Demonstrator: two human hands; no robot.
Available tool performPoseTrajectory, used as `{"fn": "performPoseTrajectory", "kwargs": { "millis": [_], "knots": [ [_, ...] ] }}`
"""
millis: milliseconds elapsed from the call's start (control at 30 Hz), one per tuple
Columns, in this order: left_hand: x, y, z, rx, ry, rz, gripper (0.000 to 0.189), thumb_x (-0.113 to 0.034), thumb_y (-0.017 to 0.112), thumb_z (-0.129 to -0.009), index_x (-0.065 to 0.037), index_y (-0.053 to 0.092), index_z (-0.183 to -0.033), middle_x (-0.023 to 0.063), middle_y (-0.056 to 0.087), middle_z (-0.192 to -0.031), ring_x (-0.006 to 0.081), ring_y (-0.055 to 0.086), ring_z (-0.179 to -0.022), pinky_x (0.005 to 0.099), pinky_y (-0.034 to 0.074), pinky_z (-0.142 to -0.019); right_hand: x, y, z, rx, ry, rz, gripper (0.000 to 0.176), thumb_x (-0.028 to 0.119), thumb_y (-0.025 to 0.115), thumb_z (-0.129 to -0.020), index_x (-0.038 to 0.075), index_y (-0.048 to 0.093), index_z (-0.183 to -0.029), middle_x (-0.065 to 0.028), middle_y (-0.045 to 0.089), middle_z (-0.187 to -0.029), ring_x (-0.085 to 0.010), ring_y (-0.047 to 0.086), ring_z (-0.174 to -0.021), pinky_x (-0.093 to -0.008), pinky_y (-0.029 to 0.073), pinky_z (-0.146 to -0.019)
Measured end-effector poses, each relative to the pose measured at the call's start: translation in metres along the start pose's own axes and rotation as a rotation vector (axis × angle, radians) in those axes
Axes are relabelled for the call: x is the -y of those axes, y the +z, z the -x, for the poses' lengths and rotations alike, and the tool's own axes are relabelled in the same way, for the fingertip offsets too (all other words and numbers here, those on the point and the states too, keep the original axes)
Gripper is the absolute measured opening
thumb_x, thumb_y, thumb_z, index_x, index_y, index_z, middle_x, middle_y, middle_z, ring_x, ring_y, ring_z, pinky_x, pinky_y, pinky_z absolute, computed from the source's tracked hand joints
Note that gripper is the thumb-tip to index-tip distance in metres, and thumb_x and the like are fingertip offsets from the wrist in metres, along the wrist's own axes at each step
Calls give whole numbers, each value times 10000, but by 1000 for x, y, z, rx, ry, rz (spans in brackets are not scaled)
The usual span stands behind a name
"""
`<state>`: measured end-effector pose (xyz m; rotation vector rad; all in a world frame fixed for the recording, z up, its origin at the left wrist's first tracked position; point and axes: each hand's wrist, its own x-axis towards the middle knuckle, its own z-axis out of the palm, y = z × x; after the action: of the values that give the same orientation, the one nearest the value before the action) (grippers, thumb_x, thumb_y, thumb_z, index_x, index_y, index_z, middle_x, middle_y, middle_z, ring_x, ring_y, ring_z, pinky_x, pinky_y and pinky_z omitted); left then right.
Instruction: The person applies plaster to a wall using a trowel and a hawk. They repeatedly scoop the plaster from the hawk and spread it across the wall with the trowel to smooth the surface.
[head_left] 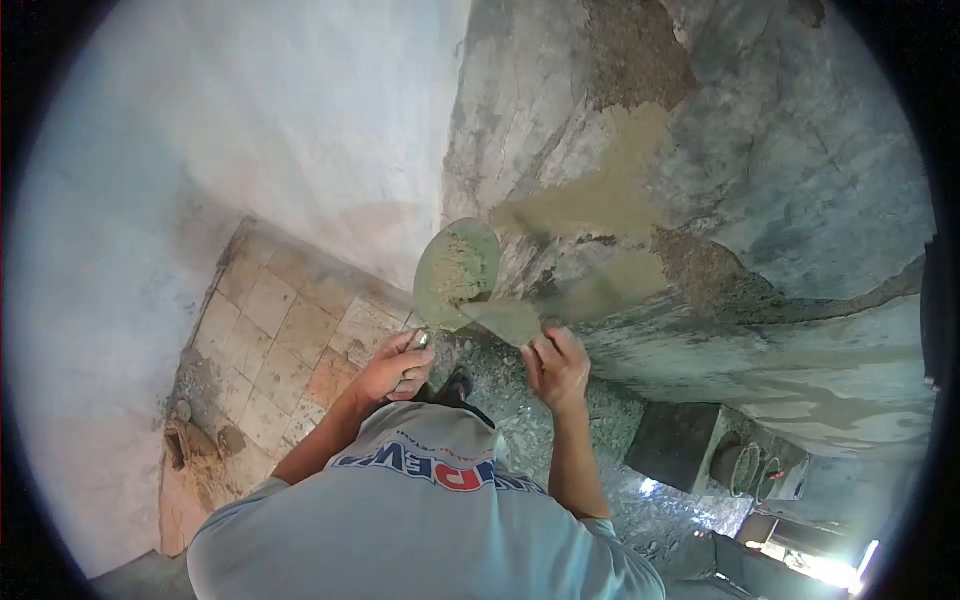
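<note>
Nearest the camera: grey printed shirt (420, 510), both forearms reaching forward from it.

Left hand (392, 368): fingers closed round a short handle, of which only a glint showed at the thumb. This handle carried the round plate (457, 275), held tilted up against the foot of the wall, above the floor and just left of the wall's corner.

Right hand (556, 366): fingers curled shut on the grip of the trowel (508, 320); the grip itself was hidden in the fist. The trowel blade pointed left and its tip met the lower edge of the plate.

Handling (judgement): the mortar (455, 268) looked wet and granular, so the load is likely heavy for its bulk and liable to slide off a steep plate. Plate and blade looked stiff metal, slick where smeared. The handles are the only sensible hold, and both were so held.

Appearance: plate oval in this view, grey-green, with a sandy heap over its upper half. Trowel blade triangular, coated in the same dull olive paste.

Below the hands: a dark shoe (456, 384) on loose rubble (520, 425). To the left, the tiled floor (270, 325), beige, dirty along its far edge.

Beyond: rough grey wall (790, 190) with a fresh patch (600, 200) of the same colour as the mortar, just above and right of the plate. White wall (250, 120) to the left of the corner. Dark box (678, 440) on the floor at the right, well apart from the hands.
</note>
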<state>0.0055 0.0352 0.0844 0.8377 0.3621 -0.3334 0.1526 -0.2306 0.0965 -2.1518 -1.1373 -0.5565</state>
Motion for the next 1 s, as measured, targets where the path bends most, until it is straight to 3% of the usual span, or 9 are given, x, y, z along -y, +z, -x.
{"fn": "performPoseTrajectory", "kwargs": {
  "millis": [33,333,500,700,800,1000],
  "knots": [
    [-5,2,0,-21,12,8,138,-131,616,-1009,-140,494,-946,-74,370,-623,32,349,-437,214,248,-351,7,-1,-4,39,42,-2,218,109,821,-765,60,691,-934,-127,659,-992,-338,654,-850,-428,523,-742],
    [-40,-19,-18,-26,168,-157,168,-101,659,-980,-126,494,-962,-69,405,-664,42,390,-490,240,299,-421,41,14,-43,162,26,12,231,122,819,-786,59,689,-966,-98,660,-956,-329,657,-803,-418,517,-716],
    [-31,-53,-42,-60,385,-368,179,-91,697,-954,-98,518,-960,-64,435,-711,45,418,-543,251,329,-462,51,40,-51,135,102,82,213,152,808,-811,82,682,-967,-77,645,-928,-294,655,-755,-407,514,-652],
    [-37,-61,-41,-3,290,-300,176,-98,701,-946,-92,526,-954,-63,438,-718,34,416,-570,237,325,-482,42,59,-64,15,88,149,200,175,811,-803,88,696,-941,-62,645,-936,-274,660,-764,-394,514,-656],
    [-40,-66,-54,26,473,-468,156,-91,688,-957,-97,532,-959,-67,437,-705,35,417,-546,245,320,-463,40,59,-70,-40,89,180,207,163,812,-784,80,698,-935,-72,651,-966,-285,660,-788,-394,513,-681],
    [-63,-54,-45,88,265,-249,153,-71,675,-963,-93,523,-973,-58,451,-696,41,418,-523,248,321,-448,25,62,-81,-155,34,254,194,121,801,-765,59,693,-915,-130,654,-1009,-330,654,-828,-408,510,-714]
  ]
}}
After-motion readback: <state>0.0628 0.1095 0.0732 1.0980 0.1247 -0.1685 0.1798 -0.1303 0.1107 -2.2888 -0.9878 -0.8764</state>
